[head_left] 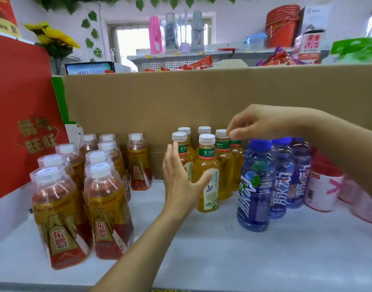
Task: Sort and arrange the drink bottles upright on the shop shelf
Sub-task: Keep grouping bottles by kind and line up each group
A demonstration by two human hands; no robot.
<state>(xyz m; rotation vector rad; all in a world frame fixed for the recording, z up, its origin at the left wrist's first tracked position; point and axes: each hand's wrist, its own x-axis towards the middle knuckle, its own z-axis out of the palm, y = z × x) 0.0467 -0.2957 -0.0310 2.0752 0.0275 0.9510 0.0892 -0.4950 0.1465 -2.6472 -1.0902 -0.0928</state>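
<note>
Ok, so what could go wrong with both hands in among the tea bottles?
The right hand pinches a back tea bottle by its cap only; lifted, it could swing into the blue bottles. The left hand, flat against the front tea bottles, could tip them.

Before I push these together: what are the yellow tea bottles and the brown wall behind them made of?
Tea bottles: probably clear, glossy plastic; the yellow liquid shows through and highlights glint on them. Their caps look like white matte plastic. Brown wall: cardboard by the look of it, matte, judging from its flat tan colour, faint creases and raw top edge.
</note>
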